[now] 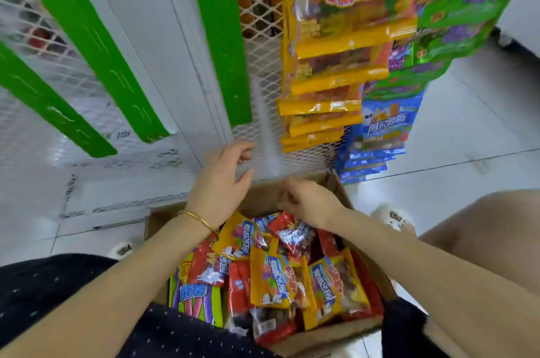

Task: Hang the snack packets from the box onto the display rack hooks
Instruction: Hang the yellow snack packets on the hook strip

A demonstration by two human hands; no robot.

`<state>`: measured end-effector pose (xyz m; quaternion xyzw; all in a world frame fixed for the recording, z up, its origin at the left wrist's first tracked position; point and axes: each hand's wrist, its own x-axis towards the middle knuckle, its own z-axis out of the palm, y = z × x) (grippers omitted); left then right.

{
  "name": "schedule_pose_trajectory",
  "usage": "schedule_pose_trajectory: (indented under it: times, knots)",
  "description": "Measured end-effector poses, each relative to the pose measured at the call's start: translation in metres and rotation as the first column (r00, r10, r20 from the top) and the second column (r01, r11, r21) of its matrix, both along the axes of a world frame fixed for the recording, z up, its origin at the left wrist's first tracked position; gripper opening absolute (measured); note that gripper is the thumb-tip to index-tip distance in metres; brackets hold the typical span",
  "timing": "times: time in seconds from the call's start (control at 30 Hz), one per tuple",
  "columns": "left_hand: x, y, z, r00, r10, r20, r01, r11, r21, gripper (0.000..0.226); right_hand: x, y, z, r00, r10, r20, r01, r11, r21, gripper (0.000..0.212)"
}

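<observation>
An open cardboard box (344, 200) sits on the floor between my knees, filled with several yellow snack packets (271, 279) and red snack packets (292, 232). Behind it rises the white mesh display rack (260, 22). My left hand (222, 182), with a gold bangle on its wrist, hovers with fingers spread just in front of the mesh's bottom edge and holds nothing. My right hand (306, 200) is over the box's far rim with its fingers curled; nothing shows between them. The hooks are hidden behind the packets hanging on the rack.
Hung yellow packets (336, 80) fill a column on the mesh, with blue packets (382, 124) and green-purple packets (467, 7) to their right. Green upright strips (93, 36) stand on the left. White tiled floor (467, 138) surrounds the box. My bare knee (482, 229) is at right.
</observation>
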<state>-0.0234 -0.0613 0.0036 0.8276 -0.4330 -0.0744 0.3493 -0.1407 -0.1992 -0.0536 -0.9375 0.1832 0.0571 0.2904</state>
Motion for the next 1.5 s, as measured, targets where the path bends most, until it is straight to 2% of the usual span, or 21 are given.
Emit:
schedule_pose_trajectory:
  times: [0.1, 0.23, 0.3, 0.4, 0.53, 0.63, 0.77, 0.87, 0.93, 1.0, 1.13, 1.2, 1.27, 1.43, 1.5]
  knots:
    - [0.007, -0.006, -0.008, 0.998, -0.015, -0.053, 0.017, 0.999, 0.036, 0.041, 0.005, 0.013, -0.052, 0.984, 0.065, -0.165, -0.046, 0.992, 0.118, 0.032]
    - [0.014, -0.008, -0.017, 0.995, -0.012, -0.1, 0.017, 0.999, 0.045, 0.038, 0.001, 0.034, -0.097, 0.898, 0.204, -0.389, -0.13, 0.969, 0.208, 0.056]
    - [0.015, -0.006, -0.023, 0.992, -0.009, -0.128, 0.018, 0.998, 0.067, 0.037, 0.0, 0.04, -0.112, 0.872, 0.25, -0.421, -0.154, 0.956, 0.251, 0.06]
    - [0.013, -0.003, -0.026, 0.99, -0.014, -0.138, 0.026, 0.996, 0.09, 0.036, -0.001, 0.044, -0.127, 0.879, 0.252, -0.406, -0.141, 0.948, 0.285, 0.052]
    - [0.011, -0.002, -0.026, 0.989, -0.028, -0.143, 0.044, 0.993, 0.11, 0.035, -0.001, 0.041, -0.132, 0.934, 0.182, -0.309, -0.093, 0.955, 0.28, 0.038]
    - [0.008, -0.001, -0.027, 0.989, -0.058, -0.136, 0.079, 0.984, 0.157, 0.033, -0.001, 0.028, -0.12, 0.964, 0.112, -0.24, 0.007, 0.894, 0.447, 0.026]
    - [0.004, 0.001, -0.031, 0.959, -0.091, -0.267, 0.186, 0.915, 0.357, 0.029, -0.004, -0.003, -0.079, 0.989, -0.01, -0.15, 0.109, 0.735, 0.67, 0.016]
    - [-0.002, 0.002, -0.032, 0.919, -0.072, -0.387, 0.259, 0.85, 0.458, 0.038, -0.01, -0.017, -0.041, 0.99, -0.118, -0.081, 0.141, 0.726, 0.673, 0.017]
    - [-0.008, 0.001, -0.027, 0.884, -0.059, -0.464, 0.269, 0.876, 0.399, 0.04, -0.015, -0.023, -0.02, 0.985, -0.175, -0.005, 0.139, 0.765, 0.629, 0.022]
    - [-0.014, -0.001, -0.018, 0.876, -0.09, -0.474, 0.266, 0.91, 0.319, 0.036, -0.019, -0.026, -0.001, 0.971, -0.232, 0.061, 0.143, 0.764, 0.629, 0.025]
    - [-0.016, -0.007, 0.008, 0.948, -0.137, -0.288, 0.208, 0.95, 0.232, 0.009, -0.03, -0.032, 0.042, 0.954, -0.256, 0.154, 0.095, 0.749, 0.656, 0.017]
    - [-0.015, -0.012, 0.026, 0.953, -0.153, -0.262, 0.209, 0.957, 0.202, 0.006, -0.034, -0.032, 0.065, 0.937, -0.274, 0.217, 0.054, 0.727, 0.685, 0.002]
    - [-0.016, -0.019, 0.05, 0.943, -0.192, -0.274, 0.241, 0.957, 0.161, 0.005, -0.036, -0.031, 0.089, 0.905, -0.305, 0.298, 0.04, 0.755, 0.654, 0.007]
    - [-0.019, -0.043, 0.131, 0.935, -0.304, -0.181, 0.319, 0.945, 0.064, 0.007, -0.039, -0.04, 0.15, 0.766, -0.393, 0.508, 0.067, 0.835, 0.546, 0.019]
    - [-0.018, -0.054, 0.173, 0.951, -0.299, -0.082, 0.294, 0.953, -0.071, 0.004, -0.038, -0.047, 0.183, 0.669, -0.399, 0.627, 0.094, 0.882, 0.461, 0.021]
